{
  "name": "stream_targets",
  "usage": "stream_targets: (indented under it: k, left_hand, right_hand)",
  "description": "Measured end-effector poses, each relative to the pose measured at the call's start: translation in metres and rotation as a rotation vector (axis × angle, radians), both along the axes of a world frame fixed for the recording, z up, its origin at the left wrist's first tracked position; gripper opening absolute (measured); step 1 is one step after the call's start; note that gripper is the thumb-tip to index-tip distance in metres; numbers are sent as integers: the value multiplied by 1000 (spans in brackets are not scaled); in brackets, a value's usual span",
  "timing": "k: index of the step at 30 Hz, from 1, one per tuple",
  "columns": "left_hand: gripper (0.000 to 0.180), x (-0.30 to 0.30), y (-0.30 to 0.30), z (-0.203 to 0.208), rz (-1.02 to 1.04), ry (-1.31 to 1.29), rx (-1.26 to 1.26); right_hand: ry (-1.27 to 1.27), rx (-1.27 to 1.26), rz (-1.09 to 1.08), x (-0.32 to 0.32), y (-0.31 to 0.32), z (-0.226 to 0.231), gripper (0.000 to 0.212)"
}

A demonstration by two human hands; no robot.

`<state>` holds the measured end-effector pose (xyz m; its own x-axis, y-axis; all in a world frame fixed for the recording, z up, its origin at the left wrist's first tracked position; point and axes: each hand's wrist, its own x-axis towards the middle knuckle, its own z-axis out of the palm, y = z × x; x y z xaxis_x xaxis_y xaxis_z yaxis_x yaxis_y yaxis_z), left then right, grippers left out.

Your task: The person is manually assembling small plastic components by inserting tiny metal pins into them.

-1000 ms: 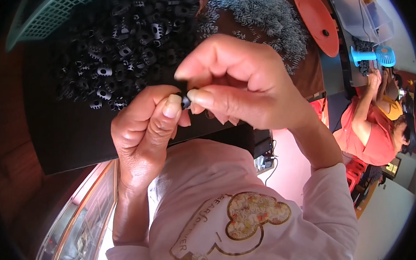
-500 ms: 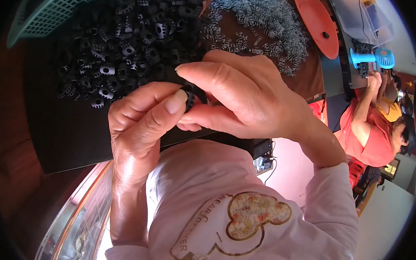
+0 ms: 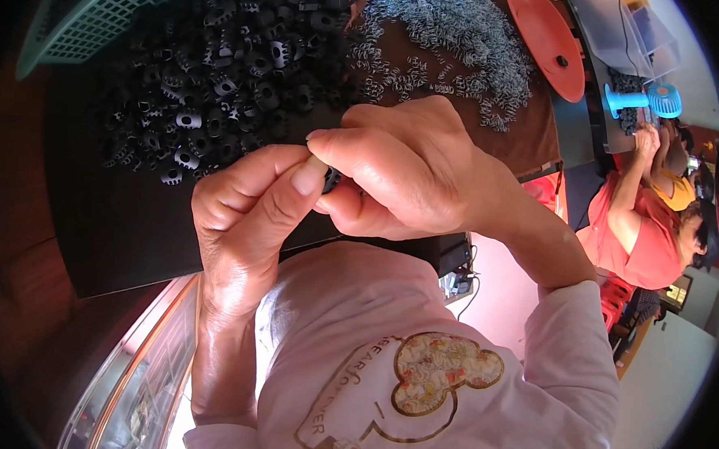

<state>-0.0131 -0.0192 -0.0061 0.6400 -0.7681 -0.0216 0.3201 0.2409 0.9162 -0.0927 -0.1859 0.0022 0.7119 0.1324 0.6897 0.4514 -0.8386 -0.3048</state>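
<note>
The right hand (image 3: 409,169) had closed its fingers onto a black toothed piece (image 3: 332,180) pinched by the left hand (image 3: 241,206), making the grip two-handed.

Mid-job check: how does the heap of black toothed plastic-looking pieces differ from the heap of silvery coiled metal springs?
Colour: the heap of black toothed pieces is dark, while the heap of silvery springs is pale and shiny. Shape: the black pieces are broad, several with visible holes; the springs are thin wire coils. Place: the black heap lies toward the left, the spring heap farther right on a brown covering. Both are loose piles of many small parts.
</note>
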Motion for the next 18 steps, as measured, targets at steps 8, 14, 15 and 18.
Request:
stream_targets:
  k: [8, 14, 15, 18]
  left_hand:
    - [25, -2, -1, -3, -12, -130, -3]
    - [33, -7, 0, -2, -36, -141, 80]
    - [33, -7, -1, -2, -44, -138, 67]
    - [33, -8, 0, 0, -47, -176, 94]
  right_hand:
    - [125, -37, -99, -18, -9, 8, 44]
    - [64, -126, -400, -58, -66, 35, 45]
    - [109, -94, -505, -66, -81, 39, 42]
    - [200, -57, -748, -85, -126, 47, 36]
